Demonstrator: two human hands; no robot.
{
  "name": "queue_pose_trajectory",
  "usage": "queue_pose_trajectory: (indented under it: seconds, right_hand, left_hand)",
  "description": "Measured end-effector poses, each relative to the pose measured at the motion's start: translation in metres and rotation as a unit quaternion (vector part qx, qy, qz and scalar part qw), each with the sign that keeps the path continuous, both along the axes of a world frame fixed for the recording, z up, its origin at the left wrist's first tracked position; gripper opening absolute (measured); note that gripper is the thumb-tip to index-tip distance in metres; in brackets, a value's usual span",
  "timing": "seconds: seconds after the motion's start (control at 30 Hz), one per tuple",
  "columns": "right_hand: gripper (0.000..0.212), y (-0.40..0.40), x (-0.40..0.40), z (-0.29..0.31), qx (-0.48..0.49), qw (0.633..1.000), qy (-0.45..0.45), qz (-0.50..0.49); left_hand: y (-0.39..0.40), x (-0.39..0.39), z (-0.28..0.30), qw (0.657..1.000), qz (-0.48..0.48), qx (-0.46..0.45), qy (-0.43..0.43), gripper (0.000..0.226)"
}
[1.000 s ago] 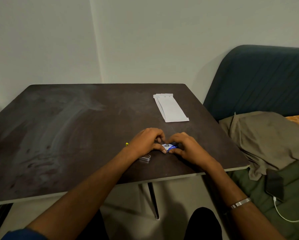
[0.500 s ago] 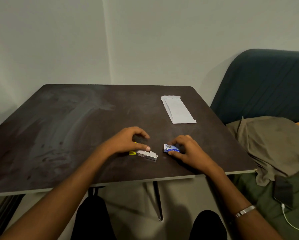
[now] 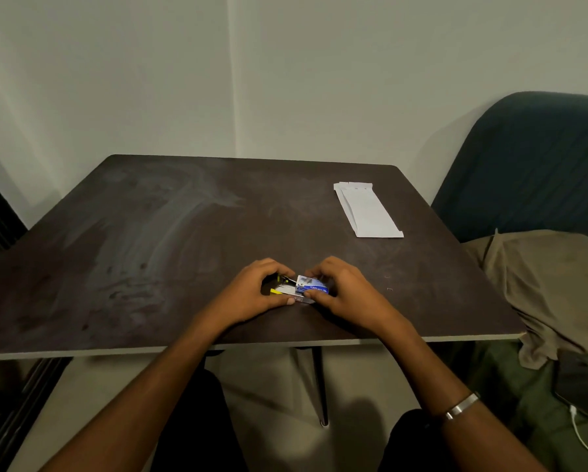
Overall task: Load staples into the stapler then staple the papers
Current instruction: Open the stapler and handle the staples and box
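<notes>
I have both hands low on the near part of the dark desk (image 3: 149,233), almost meeting at its middle. My left hand (image 3: 251,294) is curled over the stapler (image 3: 285,290); its fingers (image 3: 279,267) wrap the far side and the thumb presses along the near edge, so it is clamped on the stapler. Only a little of the stapler shows between the hands: a metal strip, yellow bits and a dark part, lying flat on the desk. I cannot tell whether its top is lifted.

My right hand (image 3: 347,294) grips the small blue staple box (image 3: 311,286), fingers over its far edge and thumb at its near side, closed on it. The box sits right against the stapler, touching or nearly so, with its printed face up.

The papers (image 3: 367,212) lie well apart from all this, toward the far right of the desk, a long folded white stack lying flat, angled slightly, nothing on top of it.

Off the right edge of the desk a dark blue chair back (image 3: 530,158) rises, with an olive cloth (image 3: 551,284) heaped below it and a phone (image 3: 575,386) on a white cable beside that. A metal bangle (image 3: 461,407) rings my right wrist.
</notes>
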State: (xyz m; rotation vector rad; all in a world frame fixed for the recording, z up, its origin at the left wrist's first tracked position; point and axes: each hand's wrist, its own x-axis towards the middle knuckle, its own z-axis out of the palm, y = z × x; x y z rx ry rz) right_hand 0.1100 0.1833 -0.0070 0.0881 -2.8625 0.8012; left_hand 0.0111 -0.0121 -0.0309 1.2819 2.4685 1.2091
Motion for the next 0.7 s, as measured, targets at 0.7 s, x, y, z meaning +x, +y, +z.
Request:
queue_pose_trajectory:
  seconds: [0.7]
  right_hand:
    - [0.034, -0.014, -0.008, -0.004, 0.000, 0.998, 0.017, 0.053]
  left_hand:
    - [0.001, 0.013, -0.006, 0.997, 0.080, 0.009, 0.020, 0.045]
